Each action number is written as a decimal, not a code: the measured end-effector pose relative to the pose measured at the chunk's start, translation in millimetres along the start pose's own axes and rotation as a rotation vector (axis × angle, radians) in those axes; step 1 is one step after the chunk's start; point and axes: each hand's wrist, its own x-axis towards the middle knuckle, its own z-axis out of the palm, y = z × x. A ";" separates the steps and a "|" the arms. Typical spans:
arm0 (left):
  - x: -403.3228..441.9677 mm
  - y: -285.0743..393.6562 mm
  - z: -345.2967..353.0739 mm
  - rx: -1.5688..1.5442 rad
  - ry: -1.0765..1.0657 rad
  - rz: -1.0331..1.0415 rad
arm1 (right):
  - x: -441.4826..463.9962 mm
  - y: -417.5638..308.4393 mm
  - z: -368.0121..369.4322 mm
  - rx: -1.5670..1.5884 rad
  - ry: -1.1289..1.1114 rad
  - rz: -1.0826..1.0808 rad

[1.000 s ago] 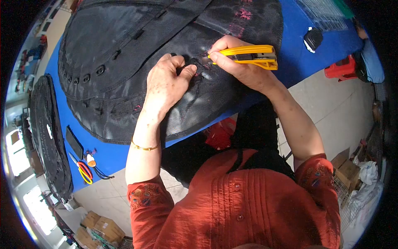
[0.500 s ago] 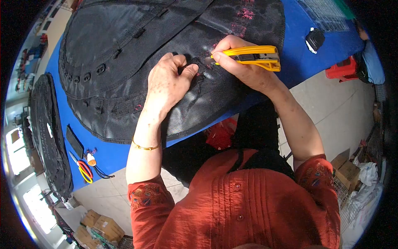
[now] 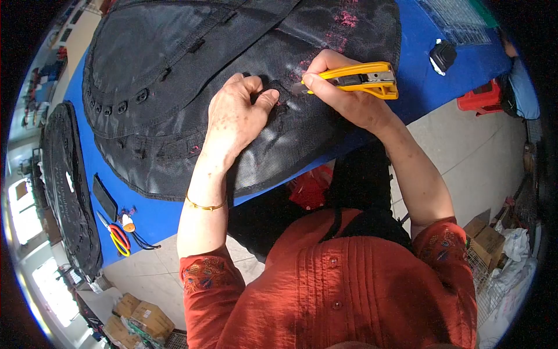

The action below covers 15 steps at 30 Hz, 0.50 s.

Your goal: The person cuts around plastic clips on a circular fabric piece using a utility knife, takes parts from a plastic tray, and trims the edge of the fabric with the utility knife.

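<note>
A large black mesh fabric piece with sewn straps and eyelets is spread over the blue table. My left hand pinches a fold of black fabric strap near its middle, thumb pressed against curled fingers. In my right hand is a yellow box cutter, its blade pointing left toward the pinched strap. The blade tip is close to the fabric, a little right of my left thumb; whether it touches I cannot tell. Pink thread bits dot the fabric above my right hand.
On the blue table at left lie scissors with red and yellow handles and a dark phone. Another black fabric piece hangs at the far left edge. A black object and a wire rack are at upper right.
My right hand with the box cutter has shifted slightly right, away from my left hand. My left hand keeps its pinch in the same place.
</note>
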 end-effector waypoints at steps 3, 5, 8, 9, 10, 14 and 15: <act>0.3 -0.5 0.5 -0.005 0.007 0.004 | -0.8 -0.8 -1.0 0.048 -0.025 0.058; 0.0 -1.9 1.5 0.004 0.006 0.004 | -2.2 3.8 1.1 0.050 -0.012 0.010; -1.1 -6.3 5.7 -0.023 0.062 0.049 | -0.6 3.8 2.3 0.062 0.007 -0.008; -0.6 -7.1 5.8 -0.023 0.062 0.054 | 1.0 2.9 2.2 0.074 0.014 0.022; -0.3 -7.5 5.6 -0.023 0.063 0.059 | 1.4 3.0 2.1 0.073 0.015 0.023; -0.5 -4.4 3.7 -0.003 0.041 0.036 | 4.1 0.4 1.7 0.058 -0.023 0.076; -1.0 -3.5 3.7 -0.010 0.042 0.018 | 5.0 -1.8 1.7 0.104 -0.043 0.165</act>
